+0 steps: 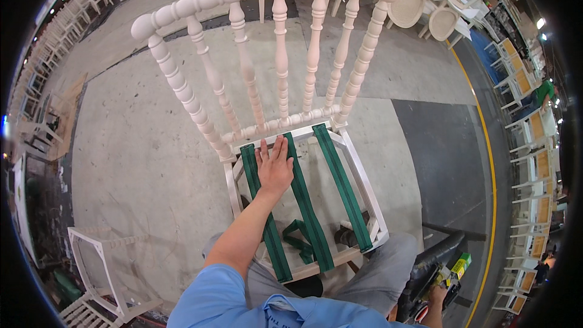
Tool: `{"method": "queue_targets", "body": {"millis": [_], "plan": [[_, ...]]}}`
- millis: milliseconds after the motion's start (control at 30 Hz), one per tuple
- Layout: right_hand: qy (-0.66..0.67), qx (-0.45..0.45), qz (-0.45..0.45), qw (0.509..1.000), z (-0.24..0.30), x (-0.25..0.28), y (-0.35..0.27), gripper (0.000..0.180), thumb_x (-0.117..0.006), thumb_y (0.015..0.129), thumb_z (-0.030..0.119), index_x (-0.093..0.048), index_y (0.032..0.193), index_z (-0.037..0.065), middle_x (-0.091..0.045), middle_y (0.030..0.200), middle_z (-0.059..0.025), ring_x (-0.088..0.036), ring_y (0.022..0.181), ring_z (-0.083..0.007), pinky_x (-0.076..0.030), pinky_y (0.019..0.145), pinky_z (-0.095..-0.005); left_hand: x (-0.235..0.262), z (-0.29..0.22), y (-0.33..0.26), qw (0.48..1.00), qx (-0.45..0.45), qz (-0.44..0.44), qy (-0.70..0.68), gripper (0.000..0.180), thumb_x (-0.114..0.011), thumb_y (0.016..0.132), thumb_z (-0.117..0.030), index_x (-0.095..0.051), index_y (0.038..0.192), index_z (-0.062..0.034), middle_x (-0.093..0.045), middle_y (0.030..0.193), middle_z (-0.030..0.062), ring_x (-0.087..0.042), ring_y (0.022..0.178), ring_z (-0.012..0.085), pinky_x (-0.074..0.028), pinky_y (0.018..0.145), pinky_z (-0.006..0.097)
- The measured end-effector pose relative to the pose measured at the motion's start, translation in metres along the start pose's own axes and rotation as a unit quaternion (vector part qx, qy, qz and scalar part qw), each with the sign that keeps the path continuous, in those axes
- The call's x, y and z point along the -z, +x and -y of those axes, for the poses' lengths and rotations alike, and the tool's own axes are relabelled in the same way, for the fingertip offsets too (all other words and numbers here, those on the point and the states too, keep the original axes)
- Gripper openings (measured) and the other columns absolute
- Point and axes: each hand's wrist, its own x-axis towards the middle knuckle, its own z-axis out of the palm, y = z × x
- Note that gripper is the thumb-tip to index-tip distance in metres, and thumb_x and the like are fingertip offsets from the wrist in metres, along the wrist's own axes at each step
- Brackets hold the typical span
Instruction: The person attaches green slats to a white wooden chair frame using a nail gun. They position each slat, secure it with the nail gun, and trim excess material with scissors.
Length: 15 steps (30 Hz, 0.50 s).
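A pale spindle-back chair frame stands between my knees, its back on the far side. Three green webbing straps run from front to back across its open seat: a left strap, a middle strap and a right strap. My left hand is open, its fingers stretched over the back rail between the left and middle straps, touching the middle one's far end. More green webbing hangs loose below the seat. At lower right, my right hand curls at a yellow-and-black object, its kind unclear.
A dark padded stool stands beside my right knee, with a green-and-yellow box on it. Another white chair frame lies at lower left. White chairs are piled at the far right. More chairs line the right side beyond a yellow floor line.
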Motion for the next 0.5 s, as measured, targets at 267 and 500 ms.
{"method": "queue_targets", "body": {"millis": [267,500], "plan": [[0.014,0.057,0.023,0.998,0.039,0.001,-0.011,0.049,-0.065,0.069,-0.005,-0.065,0.118,0.0,-0.066,0.097,-0.0069,-0.064,0.08,-0.0242,-0.052,0.067,-0.0394,-0.001,0.002,-0.001,1.0,0.003,0.006,-0.004,0.07,-0.065,0.1,-0.031,-0.041,0.164,-0.0143,-0.033,0.174,0.0009,-0.026,0.158,0.0479,-0.02,0.129,0.063],[0.156,0.142,0.134,0.968,0.157,0.001,-0.053,0.053,-0.075,0.078,0.004,-0.061,0.129,0.006,-0.064,0.104,-0.0018,-0.062,0.088,-0.0186,-0.051,0.069,-0.0358,-0.005,0.005,-0.001,1.0,0.006,0.013,-0.004,0.071,-0.065,0.1,-0.031,-0.04,0.165,-0.0141,-0.031,0.175,0.0009,-0.023,0.159,0.0479,-0.019,0.129,0.064]]}}
